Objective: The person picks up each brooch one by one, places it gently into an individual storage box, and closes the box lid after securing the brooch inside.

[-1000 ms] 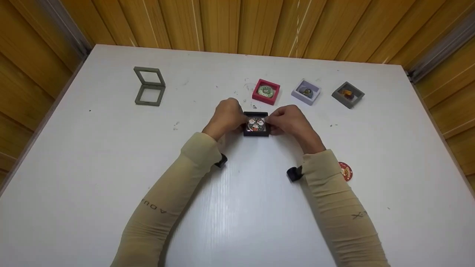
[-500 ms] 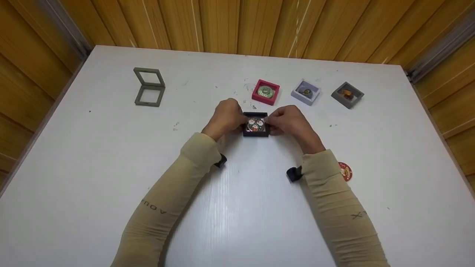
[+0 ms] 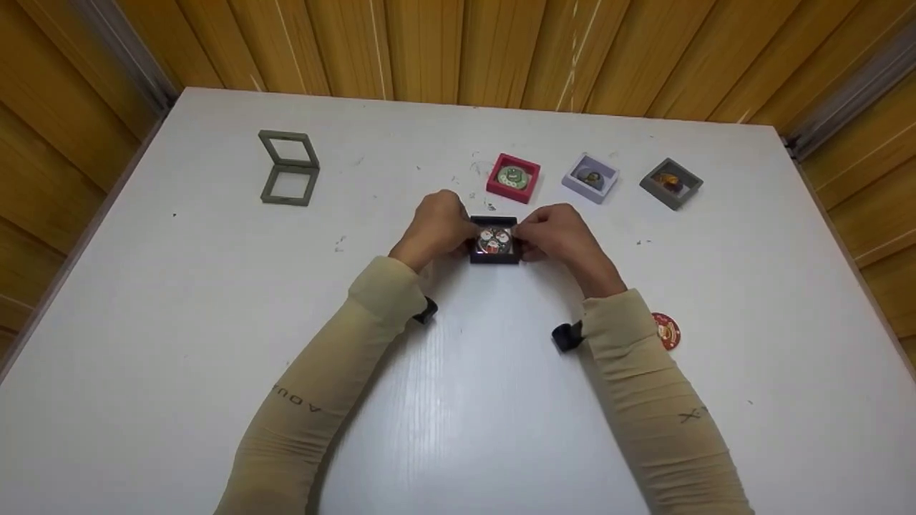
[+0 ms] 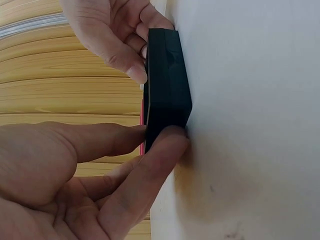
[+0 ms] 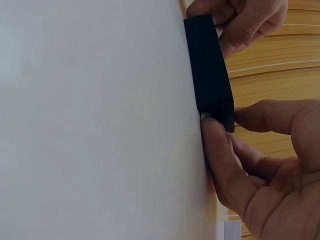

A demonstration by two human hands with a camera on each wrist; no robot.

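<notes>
A small black display case (image 3: 494, 259) lies near the middle of the white table, with a round patterned chip (image 3: 494, 242) showing through its window. My left hand (image 3: 438, 227) pinches the case's left side between thumb and fingers. On the opposite side my right hand (image 3: 562, 232) pinches it in the same way. From the left wrist view, the black case (image 4: 167, 75) appears closed, its dark side wall facing the camera, thumb on top and a finger low at the corner. The right wrist view shows the case (image 5: 207, 65) down at the table surface.
Behind the hands stand a red case (image 3: 513, 177) with a green chip, a lilac case (image 3: 590, 177) and a grey case (image 3: 671, 184) with an amber-coloured item. An olive case (image 3: 290, 168) sits unfolded at back left. A red chip (image 3: 667, 331) lies beside the right sleeve.
</notes>
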